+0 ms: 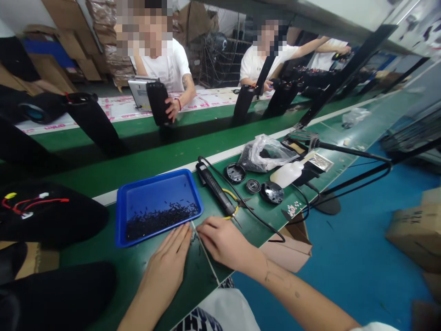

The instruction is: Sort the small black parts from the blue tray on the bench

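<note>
My left hand (168, 259) lies on the green bench with its fingers stretched out, their tips beside the lower right edge of a blue tray (155, 193). A heap of small black screw-like pieces (158, 223) spreads across the tray's near half. Just right of the left fingertips, my right hand (225, 241) rests on the bench with fingers pinched together; whatever is between them is hidden. A few loose black pieces (196, 239) show on the bench between my hands. Beyond the right hand lie a black electric screwdriver (215, 188) and yellow-handled pliers (236, 210).
Round black parts (272, 193), a plastic bag (265, 156) and a white bottle (287, 174) sit to the right. A cable loops nearby. Dark cylindrical housings (51, 216) stand at left, one with red wires. Across the green belt (203, 142), two co-workers handle black housings.
</note>
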Demonstrator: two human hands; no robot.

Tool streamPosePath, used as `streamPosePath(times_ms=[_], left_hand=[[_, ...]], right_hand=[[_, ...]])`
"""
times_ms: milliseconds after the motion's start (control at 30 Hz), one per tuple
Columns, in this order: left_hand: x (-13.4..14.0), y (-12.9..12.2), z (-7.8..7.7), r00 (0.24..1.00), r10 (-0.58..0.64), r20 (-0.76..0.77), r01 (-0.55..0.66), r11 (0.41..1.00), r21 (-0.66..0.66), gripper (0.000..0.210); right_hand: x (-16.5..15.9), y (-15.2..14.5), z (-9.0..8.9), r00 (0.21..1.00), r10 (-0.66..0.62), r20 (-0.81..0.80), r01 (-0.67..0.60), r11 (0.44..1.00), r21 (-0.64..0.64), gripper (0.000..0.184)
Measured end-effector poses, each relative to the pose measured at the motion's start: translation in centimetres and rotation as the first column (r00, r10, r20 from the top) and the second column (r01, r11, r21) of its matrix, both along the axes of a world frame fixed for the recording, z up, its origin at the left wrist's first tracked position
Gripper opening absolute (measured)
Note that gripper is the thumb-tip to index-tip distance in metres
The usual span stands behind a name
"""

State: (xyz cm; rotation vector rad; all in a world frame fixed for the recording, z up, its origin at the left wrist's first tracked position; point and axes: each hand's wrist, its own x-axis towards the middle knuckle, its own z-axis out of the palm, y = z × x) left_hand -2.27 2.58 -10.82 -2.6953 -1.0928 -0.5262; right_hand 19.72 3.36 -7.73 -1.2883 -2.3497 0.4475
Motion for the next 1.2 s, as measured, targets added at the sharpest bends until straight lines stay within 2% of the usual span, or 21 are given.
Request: streamPosePath(times_ms=[133, 267, 567, 733, 867, 967, 1067, 1200], left_hand=[[-0.3, 0.1, 0.0, 0.998, -0.061, -0.001, 0.061, 0.997, 0.039, 0.052], [-0.4, 0.3, 0.1, 0.993, -0.113, 0.036, 0.11, 0.992, 0.058, 0.05], [-0.5, 1.2, 0.6, 0.987, -0.135, 0.089, 0.141, 0.987, -0.074, 0.031], [-0.7, 0.9, 0.6, 0.986, -0.123, 0.116, 0.135, 0.986, -0.099, 0.026], [-0.5, 0.3, 0.6, 0.983, -0.14, 0.117, 0.147, 0.987, -0.056, 0.027], [-0.5, -0.4, 0.3, 0.983, -0.136, 0.127, 0.14, 0.99, -0.025, 0.026], [-0.8, -1.0, 0.1, 0.981, -0.13, 0.143, 0.132, 0.991, -0.008, 0.026], [-1.1, -1.4, 0.1, 0.98, -0.124, 0.156, 0.129, 0.991, -0.02, 0.024]], right_hand=[[-0.2, -1.3, -0.5, 0.993, 0.067, 0.1, -0.07, 0.997, 0.033, 0.02], [0.0, -0.8, -1.0, 0.983, 0.103, 0.155, -0.114, 0.991, 0.063, 0.017], [0.3, 0.6, -1.4, 0.941, 0.211, 0.266, -0.247, 0.963, 0.109, 0.011], [0.3, 1.6, -2.1, 0.919, 0.222, 0.327, -0.275, 0.953, 0.124, 0.012], [-0.1, 2.1, -2.4, 0.927, 0.195, 0.319, -0.244, 0.962, 0.121, 0.014], [-0.3, 2.1, -1.7, 0.952, 0.158, 0.26, -0.192, 0.975, 0.11, 0.015], [-0.4, 2.6, 0.0, 0.98, 0.135, 0.147, -0.15, 0.984, 0.093, 0.013], [-0.5, 5.2, 2.0, 0.997, 0.082, 0.011, -0.083, 0.985, 0.149, 0.01]])
